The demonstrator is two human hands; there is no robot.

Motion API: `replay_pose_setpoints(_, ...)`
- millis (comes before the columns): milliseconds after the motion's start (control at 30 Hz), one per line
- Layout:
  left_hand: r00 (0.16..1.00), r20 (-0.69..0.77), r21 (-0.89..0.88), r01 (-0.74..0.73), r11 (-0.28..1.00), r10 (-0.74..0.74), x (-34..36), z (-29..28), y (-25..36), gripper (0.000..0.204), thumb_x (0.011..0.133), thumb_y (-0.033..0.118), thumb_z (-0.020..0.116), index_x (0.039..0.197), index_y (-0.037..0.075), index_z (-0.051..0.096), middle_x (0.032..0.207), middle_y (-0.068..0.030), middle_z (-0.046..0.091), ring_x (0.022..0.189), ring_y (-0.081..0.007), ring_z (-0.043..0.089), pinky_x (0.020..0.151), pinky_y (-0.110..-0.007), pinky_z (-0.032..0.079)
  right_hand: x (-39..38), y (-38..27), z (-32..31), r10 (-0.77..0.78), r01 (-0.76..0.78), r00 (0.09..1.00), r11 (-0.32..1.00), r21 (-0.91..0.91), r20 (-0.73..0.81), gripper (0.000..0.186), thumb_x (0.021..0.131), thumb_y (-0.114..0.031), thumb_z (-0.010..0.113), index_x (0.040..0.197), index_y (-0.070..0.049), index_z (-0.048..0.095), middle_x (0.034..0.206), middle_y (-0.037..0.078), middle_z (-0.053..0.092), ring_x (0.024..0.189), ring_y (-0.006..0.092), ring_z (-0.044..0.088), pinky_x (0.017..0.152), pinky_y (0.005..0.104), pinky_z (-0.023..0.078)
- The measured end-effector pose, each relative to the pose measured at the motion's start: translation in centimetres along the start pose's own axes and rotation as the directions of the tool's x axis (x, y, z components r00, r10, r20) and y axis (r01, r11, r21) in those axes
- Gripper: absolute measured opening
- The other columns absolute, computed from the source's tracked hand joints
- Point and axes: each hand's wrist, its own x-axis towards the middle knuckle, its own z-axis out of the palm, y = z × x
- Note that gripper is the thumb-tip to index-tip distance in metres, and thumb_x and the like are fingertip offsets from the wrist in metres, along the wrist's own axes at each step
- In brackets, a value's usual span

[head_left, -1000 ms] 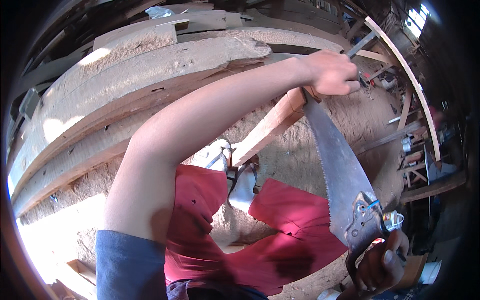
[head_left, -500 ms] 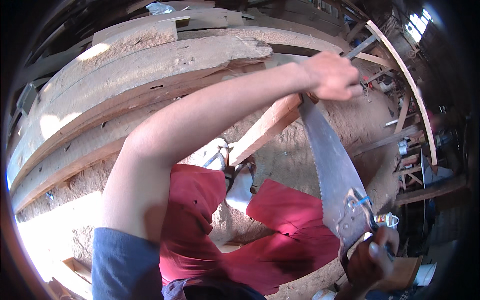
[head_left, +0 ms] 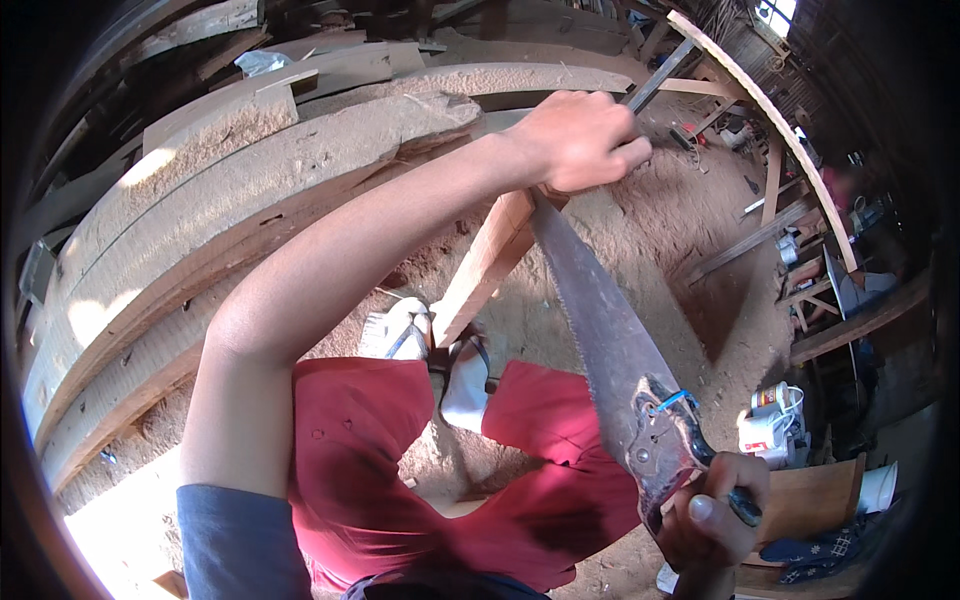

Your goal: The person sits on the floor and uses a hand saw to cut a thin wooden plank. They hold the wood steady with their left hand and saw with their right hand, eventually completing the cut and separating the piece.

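Note:
A hand saw [head_left: 615,330] slants across the middle, with its toothed edge facing left. My right hand [head_left: 710,515] is wrapped round its dark, worn handle, which has a blue strip tied on it. My left hand [head_left: 585,140] is closed in a fist over the saw's far tip and the top of a squared wooden beam [head_left: 485,265]. What those fingers grip is hidden. The beam slopes down toward my sandalled feet [head_left: 465,385]. Beyond the fist a dark straight bar [head_left: 660,75] shows; I cannot tell whether the hand touches it.
Long, thick planks [head_left: 250,190] dusted with sawdust lie stacked on the left. At the far right a thin curved wooden strip [head_left: 770,115] arcs upward. White buckets [head_left: 770,430] and a brown wooden board [head_left: 820,490] stand at the right. Underfoot is dusty, sawdust-covered ground [head_left: 650,240].
Both hands and the saw appear farther left in the picture, and so does the background, as the view has turned. My grip on the saw handle is unchanged.

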Motion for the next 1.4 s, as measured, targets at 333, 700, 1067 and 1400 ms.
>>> replay_pose_setpoints(333,1.000,0.005,0.002,0.009,1.000,-0.009,0.6,0.1,0.0,0.041,0.093,0.033,0.048,0.074,-0.003,0.057,0.063,-0.0194,0.057,0.062,-0.0334,0.058,0.066,-0.048,0.046,1.0,-2.4,1.2,0.203,-0.220,0.972,0.963,-0.156,-0.119,0.032,0.091,-0.004,0.063,0.065,-0.007,0.043,0.054,0.004,0.048,0.046,0.0082,0.045,0.042,0.0267,0.031)
replay_pose_setpoints(700,0.929,0.162,0.033,-0.343,0.939,0.333,0.7,-1.0,-4.7,0.035,0.084,0.029,0.046,0.071,-0.003,0.051,0.067,-0.0210,0.054,0.066,-0.0388,0.055,0.063,-0.050,0.044,-1.4,-2.7,-1.0,0.092,-0.068,0.989,0.979,-0.190,0.119,0.029,0.084,0.001,0.065,0.067,-0.008,0.043,0.047,0.006,0.046,0.036,0.0131,0.046,0.037,0.0281,0.036)
replay_pose_setpoints(1067,0.901,0.140,-0.033,-0.409,0.912,0.410,0.9,-0.1,-3.4,0.038,0.086,0.030,0.043,0.070,-0.005,0.047,0.072,-0.0249,0.050,0.071,-0.0440,0.052,0.071,-0.052,0.045,0.5,-2.6,1.6,0.233,-0.249,0.964,0.960,-0.130,-0.126,0.037,0.089,-0.005,0.068,0.062,-0.008,0.044,0.052,0.001,0.052,0.044,0.0063,0.046,0.042,0.0262,0.032)
replay_pose_setpoints(1400,0.910,0.151,-0.043,-0.384,0.922,0.386,0.0,0.0,-3.3,0.036,0.085,0.028,0.041,0.072,-0.004,0.051,0.074,-0.0252,0.054,0.074,-0.0423,0.055,0.072,-0.051,0.048,0.7,-2.4,1.6,0.198,-0.202,0.979,0.946,-0.252,-0.045,0.038,0.087,-0.007,0.067,0.060,-0.008,0.040,0.045,0.005,0.045,0.037,0.0118,0.045,0.036,0.0287,0.033)
